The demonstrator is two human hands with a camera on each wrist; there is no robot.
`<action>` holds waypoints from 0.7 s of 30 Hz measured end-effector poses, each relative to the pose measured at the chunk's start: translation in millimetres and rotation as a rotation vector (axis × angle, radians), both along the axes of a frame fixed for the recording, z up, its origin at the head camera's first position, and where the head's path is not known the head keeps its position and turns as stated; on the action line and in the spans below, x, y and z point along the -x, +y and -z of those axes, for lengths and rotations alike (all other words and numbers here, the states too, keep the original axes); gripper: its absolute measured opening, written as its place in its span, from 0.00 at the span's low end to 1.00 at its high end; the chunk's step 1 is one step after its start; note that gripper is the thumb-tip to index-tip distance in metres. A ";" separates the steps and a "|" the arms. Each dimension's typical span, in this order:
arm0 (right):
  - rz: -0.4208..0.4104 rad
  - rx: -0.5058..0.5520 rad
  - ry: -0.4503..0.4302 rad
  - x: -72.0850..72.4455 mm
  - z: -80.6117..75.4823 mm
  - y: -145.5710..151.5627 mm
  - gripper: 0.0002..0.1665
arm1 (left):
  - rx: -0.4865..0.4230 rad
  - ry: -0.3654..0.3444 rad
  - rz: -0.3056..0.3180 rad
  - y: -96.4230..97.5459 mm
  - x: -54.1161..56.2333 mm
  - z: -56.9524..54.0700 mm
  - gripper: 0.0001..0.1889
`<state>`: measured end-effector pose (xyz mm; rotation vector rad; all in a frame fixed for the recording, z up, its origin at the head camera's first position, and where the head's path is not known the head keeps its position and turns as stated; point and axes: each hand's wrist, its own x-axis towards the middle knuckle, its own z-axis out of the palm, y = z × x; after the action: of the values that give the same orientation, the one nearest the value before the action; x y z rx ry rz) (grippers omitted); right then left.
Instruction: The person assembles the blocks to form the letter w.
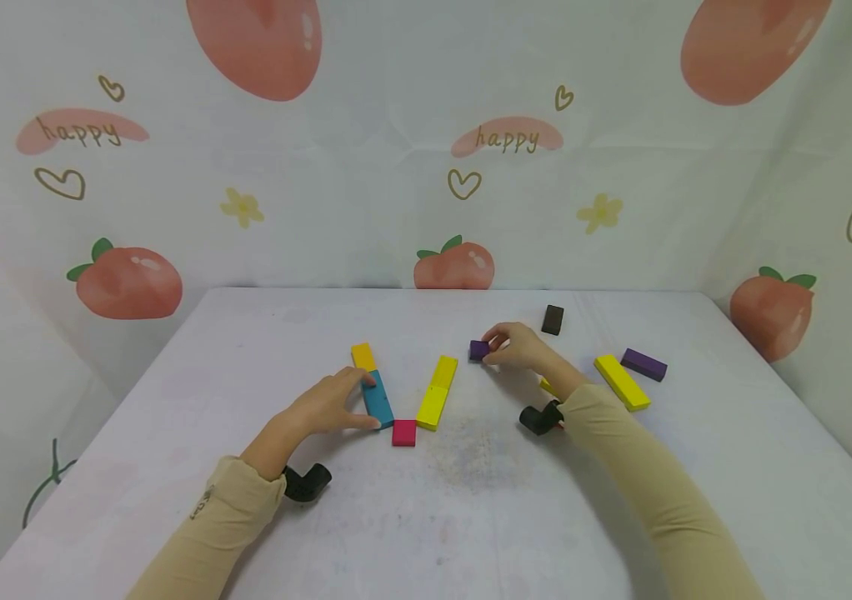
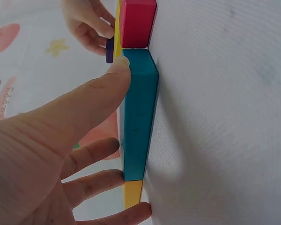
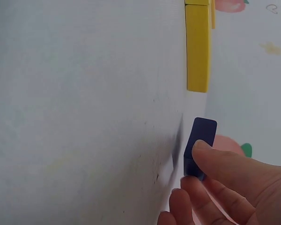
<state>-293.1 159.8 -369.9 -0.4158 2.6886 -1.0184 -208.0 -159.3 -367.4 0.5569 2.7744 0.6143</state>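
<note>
Head view: Toward the far edge of the white tabletop (image 1: 441,533), the right grip (image 1: 519,346) pinches a small purple block (image 1: 478,351). The left grip (image 1: 324,404), spread wide, touches a blue block (image 1: 377,400) left of centre, between an orange block (image 1: 363,357) and a red block (image 1: 404,433). Two yellow blocks (image 1: 433,408) lie end to end beside the red one. More room for moving lies toward the left and near edges; toward the right edge, a long yellow bar (image 1: 623,382) lies near the right sleeve (image 1: 644,458), which could nudge it.

Left wrist view: Thumb touches blue near its red-side end, fingers straight; pushing could skew the row.

Right wrist view: The purple block sits tilted between thumb and fingers, apart from yellow. A loose pinch could drop it; a low swing could bump the yellow blocks.
</note>
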 end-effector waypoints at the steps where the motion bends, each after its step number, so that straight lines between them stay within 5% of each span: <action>1: 0.000 0.002 -0.002 0.0 0.0 -1.1 0.21 | 0.000 0.000 0.000 0.0 0.0 0.1 0.31; 21: 0.021 -0.029 -0.045 2.1 2.5 -16.3 0.22 | -0.011 0.014 0.011 -1.2 0.7 1.7 0.31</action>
<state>-295.2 143.6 -372.4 -0.3556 2.6703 -0.9811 -208.7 -160.5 -369.1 0.5799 2.7805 0.6255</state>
